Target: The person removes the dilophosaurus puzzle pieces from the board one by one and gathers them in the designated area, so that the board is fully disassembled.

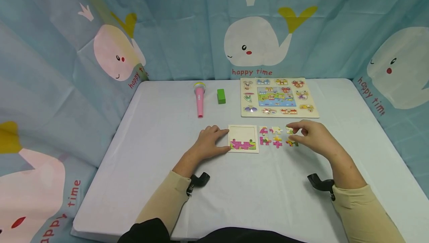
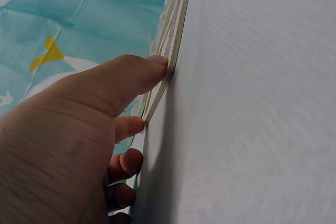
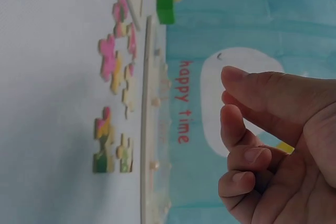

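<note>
A small square jigsaw tray [image 1: 242, 132] lies on the table, with pink and green pieces [image 1: 243, 145] fitted along its bottom row. My left hand [image 1: 209, 142] touches the tray's left edge with thumb and index finger spread apart; in the left wrist view the thumb [image 2: 134, 74] rests against that edge. Loose jigsaw pieces [image 1: 277, 144] lie to the right of the tray in small columns. Over the rightmost ones hovers my right hand [image 1: 313, 137], thumb and fingers loosely bent. Nothing shows between its fingers in the right wrist view, where those pieces [image 3: 103, 142] lie apart from it.
Behind the tray lies a large peg puzzle board [image 1: 248, 112] with pictured knobbed pieces. A green block [image 1: 221, 96] and a pink toy microphone [image 1: 199, 101] lie at the back, left of that board. A blue whale-print curtain [image 1: 187, 31] hangs behind the white table.
</note>
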### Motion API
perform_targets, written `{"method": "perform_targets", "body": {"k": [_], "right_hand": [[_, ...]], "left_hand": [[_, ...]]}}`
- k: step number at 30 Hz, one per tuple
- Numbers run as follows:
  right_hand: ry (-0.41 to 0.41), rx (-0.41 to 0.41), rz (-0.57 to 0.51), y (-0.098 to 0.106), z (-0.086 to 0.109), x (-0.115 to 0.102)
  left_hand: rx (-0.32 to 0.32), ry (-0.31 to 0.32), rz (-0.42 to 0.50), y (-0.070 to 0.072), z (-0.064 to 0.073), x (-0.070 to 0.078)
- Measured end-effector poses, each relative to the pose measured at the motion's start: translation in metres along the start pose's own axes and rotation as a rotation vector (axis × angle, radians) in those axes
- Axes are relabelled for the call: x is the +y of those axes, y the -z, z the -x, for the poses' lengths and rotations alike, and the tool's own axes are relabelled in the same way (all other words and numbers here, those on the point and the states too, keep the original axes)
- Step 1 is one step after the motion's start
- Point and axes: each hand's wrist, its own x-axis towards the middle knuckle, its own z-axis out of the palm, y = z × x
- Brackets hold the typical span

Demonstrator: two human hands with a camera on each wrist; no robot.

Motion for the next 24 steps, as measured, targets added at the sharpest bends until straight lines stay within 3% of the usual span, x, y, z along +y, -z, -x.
{"method": "perform_targets", "body": {"k": [13,24], "right_hand": [[0.147,0.029,-0.041,0.001,-0.006,-0.039],[0.231,-0.008,-0.065,-0.016,-0.02,-0.065]], "left_hand": [[-0.003,0.003,-0.002,0.0,0.0,-0.001],[-0.004,-0.012,-0.005,-0.001,0.0,-0.002]]}}
